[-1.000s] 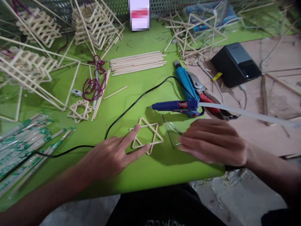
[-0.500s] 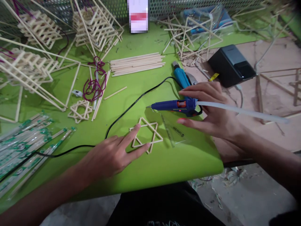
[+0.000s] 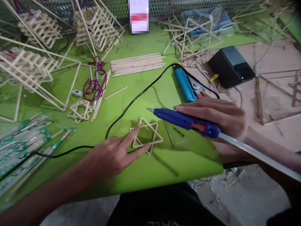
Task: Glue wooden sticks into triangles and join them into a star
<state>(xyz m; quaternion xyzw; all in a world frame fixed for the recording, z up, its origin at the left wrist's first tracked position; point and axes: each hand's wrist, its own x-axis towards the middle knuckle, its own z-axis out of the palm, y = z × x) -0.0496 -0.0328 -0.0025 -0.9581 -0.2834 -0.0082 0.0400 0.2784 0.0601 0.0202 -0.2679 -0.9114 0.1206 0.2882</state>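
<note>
A six-pointed star of thin wooden sticks (image 3: 154, 133) lies flat on the green table. My left hand (image 3: 113, 155) rests at its left side, two fingers stretched apart and pressing on its sticks; the other fingers are tucked under, partly hidden. Above and right of the star, my right hand (image 3: 213, 116) is closed around a blue hot glue gun (image 3: 174, 117), its metal nozzle pointing left. A long translucent glue stick (image 3: 254, 152) sticks out of the gun's back end. Beneath the gun lies a clear ruler (image 3: 169, 135).
Behind my right hand lie a turquoise cutter (image 3: 184, 84) and pliers (image 3: 196, 85). A dark box-shaped device (image 3: 231, 66) stands to the right. Loose sticks (image 3: 137, 64), purple cord (image 3: 95, 89), a smaller star (image 3: 80, 111) and wrapped sticks (image 3: 30, 147) surround the work. A black cable (image 3: 138, 95) crosses the table.
My right hand has closed around the glue gun and lifted and turned it, its back end swinging toward me. The cable has shifted with it. My left hand and the star stay put.
</note>
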